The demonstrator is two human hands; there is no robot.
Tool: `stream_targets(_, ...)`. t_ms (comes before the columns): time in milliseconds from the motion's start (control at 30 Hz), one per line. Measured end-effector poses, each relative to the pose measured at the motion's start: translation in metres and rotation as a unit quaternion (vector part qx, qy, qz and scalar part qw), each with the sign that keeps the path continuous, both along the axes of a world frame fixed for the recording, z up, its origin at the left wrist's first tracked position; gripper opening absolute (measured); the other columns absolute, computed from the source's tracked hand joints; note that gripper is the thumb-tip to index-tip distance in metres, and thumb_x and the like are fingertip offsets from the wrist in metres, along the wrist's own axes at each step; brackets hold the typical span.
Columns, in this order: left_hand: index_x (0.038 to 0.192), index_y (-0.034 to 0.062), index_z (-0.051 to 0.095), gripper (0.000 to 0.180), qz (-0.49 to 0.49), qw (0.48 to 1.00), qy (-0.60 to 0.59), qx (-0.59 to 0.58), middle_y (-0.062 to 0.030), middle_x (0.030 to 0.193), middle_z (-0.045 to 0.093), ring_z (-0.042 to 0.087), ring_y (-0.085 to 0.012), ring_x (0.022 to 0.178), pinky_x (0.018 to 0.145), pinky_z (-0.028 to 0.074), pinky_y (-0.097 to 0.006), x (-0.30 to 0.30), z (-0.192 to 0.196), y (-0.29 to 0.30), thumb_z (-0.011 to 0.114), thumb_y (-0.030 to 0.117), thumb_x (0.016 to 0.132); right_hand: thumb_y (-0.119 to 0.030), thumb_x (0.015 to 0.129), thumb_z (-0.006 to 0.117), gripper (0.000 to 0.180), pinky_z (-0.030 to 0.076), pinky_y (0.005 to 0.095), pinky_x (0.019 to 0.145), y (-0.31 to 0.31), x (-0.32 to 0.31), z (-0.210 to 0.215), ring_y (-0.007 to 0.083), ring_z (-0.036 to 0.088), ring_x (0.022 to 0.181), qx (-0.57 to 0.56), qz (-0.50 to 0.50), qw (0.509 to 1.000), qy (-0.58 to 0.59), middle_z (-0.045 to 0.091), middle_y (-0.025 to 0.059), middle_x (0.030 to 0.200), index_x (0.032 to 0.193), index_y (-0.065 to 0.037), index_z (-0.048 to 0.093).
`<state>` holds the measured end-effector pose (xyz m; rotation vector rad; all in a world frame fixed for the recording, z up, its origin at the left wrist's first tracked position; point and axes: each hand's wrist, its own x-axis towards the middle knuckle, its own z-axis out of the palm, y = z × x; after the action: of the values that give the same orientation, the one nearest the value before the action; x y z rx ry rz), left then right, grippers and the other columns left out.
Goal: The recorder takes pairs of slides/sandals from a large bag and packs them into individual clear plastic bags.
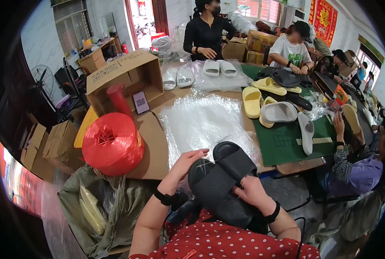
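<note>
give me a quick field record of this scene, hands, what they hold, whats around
left hand: left hand raised, fingers pinching a thin strand above the slippers
right hand: right hand gripping the pair of black slippers on the lap
table: clear plastic bags spread on the table
left of hands: red twine ball, open cardboard box
right: yellow slippers, white slippers on a green mat

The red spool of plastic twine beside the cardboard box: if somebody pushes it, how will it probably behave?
The red spool of plastic twine looks bulky and densely wound, so probably heavy. Its rounded sides suggest it may roll if tipped. The glossy wrap looks slippery.
</note>
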<state>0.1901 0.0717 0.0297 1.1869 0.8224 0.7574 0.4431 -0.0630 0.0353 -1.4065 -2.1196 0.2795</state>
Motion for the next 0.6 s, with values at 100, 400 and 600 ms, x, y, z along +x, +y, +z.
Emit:
stream_targets(100, 0.132, 0.0020, 0.059, 0.038, -0.027, 0.998, 0.046, -0.016, -0.0060, 0.123, 0.063, 0.058, -0.0141, 0.112, 0.098, 0.046, -0.029, 0.001, 0.009, -0.002, 0.049, 0.025, 0.104, -0.023, 0.081, 0.072, 0.029, 0.048, 0.0474, 0.061, 0.008, 0.009, -0.014, 0.0382, 0.060, 0.067, 0.010, -0.059, 0.998, 0.005, 0.058, 0.0178, 0.071, 0.074, -0.001, 0.055)
stream_targets(400, 0.131, 0.0137, 0.060, 0.037, -0.043, 0.763, 0.300, 0.571, -0.0133, 0.144, 0.049, 0.039, -0.0373, 0.137, 0.114, 0.029, -0.050, 0.030, 0.031, -0.038, 0.056, 0.017, 0.095, -0.024, 0.086, 0.067, 0.028, 0.049, 0.0475, 0.063, 0.026, -0.009, -0.009, 0.0375, 0.062, 0.073, -0.001, -0.075, 0.997, -0.031, 0.059, 0.0192, 0.075, 0.078, 0.000, 0.056)
stream_targets(600, 0.135, 0.0149, 0.057, 0.040, -0.122, 0.786, 0.231, 0.560, -0.0073, 0.149, 0.044, 0.032, -0.0343, 0.142, 0.117, 0.023, -0.051, 0.037, 0.042, -0.046, 0.056, 0.016, 0.095, -0.018, 0.082, 0.066, 0.021, 0.051, 0.0452, 0.062, 0.079, -0.021, -0.031, 0.0378, 0.065, 0.075, -0.011, -0.071, 0.995, -0.065, 0.062, 0.0208, 0.081, 0.086, 0.000, 0.057)
